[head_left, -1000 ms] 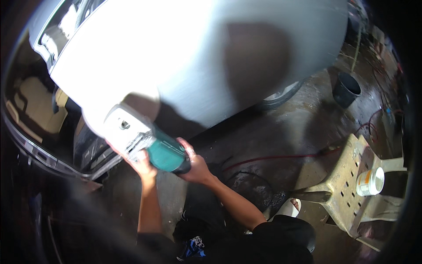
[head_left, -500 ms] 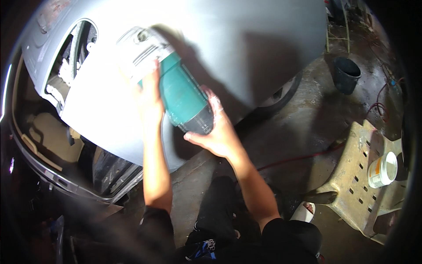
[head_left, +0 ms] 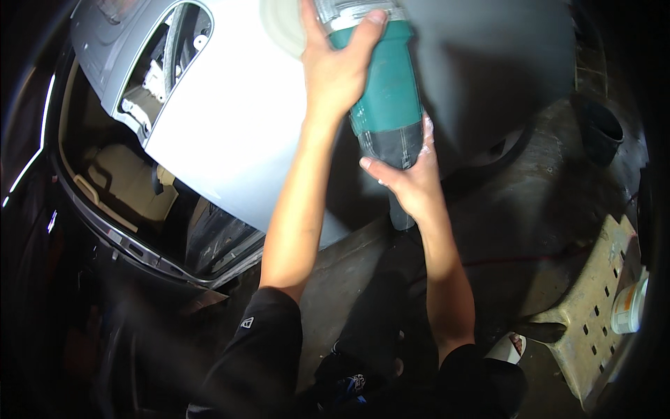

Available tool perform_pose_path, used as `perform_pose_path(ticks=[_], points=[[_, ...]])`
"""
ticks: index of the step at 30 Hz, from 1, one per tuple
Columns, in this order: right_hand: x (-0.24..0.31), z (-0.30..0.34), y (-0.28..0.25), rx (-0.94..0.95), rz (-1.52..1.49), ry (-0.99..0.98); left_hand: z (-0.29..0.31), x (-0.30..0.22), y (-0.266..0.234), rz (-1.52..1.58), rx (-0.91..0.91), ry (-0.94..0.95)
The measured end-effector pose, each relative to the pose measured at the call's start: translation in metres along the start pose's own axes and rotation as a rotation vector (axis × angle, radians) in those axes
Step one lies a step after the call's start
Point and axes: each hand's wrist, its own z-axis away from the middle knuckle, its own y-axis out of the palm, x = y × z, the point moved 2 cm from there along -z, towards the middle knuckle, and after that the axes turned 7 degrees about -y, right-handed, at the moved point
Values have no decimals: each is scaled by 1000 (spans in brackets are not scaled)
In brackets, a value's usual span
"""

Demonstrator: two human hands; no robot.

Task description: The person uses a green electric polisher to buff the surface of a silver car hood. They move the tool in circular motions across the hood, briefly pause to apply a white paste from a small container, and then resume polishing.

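Two hands, 1 tool: L hand (head_left: 336, 73) & R hand (head_left: 413, 178) are both closed on a green power tool (head_left: 386, 80), held out over a pale grey car panel (head_left: 216, 150), upper middle of view, its metal head cut off by the top edge. L grip is up front, nr the metal head: thumb laid across the top of the body, fingers down the L side, tips out of sight. L grip is only as wide as the body allows. R grip is at the black rear end: thumb on the near side, index finger straight along the R side w/ white smears on it, other fingers hidden underneath. Round pad (head_left: 283, 24) shows L of the head, blurred, over the panel; can't tell if it's touching. Panel has a cut-out opening (head_left: 167, 66) at upper L. Off to the R, well apart from both hands: beige stool (head_left: 593, 307) w/ slots, white tub (head_left: 630, 307) on it, tilted in this view, plus a dark bucket (head_left: 601, 133) on the floor, farther up.
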Motion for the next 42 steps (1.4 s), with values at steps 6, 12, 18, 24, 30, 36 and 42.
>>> perform_pose_path(ticks=[6, 12, 18, 24, 30, 36, 42], points=[[-19, 60, 53, 197, 297, -166, 84, 55, -118, 98, -312, -155], [-37, 140, 74, 614, 426, 361, 237, 105, -195, 14, -745, -313], [-27, 131, 78, 624, 447, 268, 221, 90, -196, 288, -702, -323], [11, 61, 90, 442, 417, 133, 96, 36, -172, 52, -580, -168], [-1, 90, 70, 606, 502, 126, 168, 66, -173, 185, -700, -187], [-2, 95, 47, 703, 561, 203, 207, 75, -156, 252, -686, -271], [20, 50, 48, 381, 377, 123, 90, 59, -149, 130, -520, -102]])
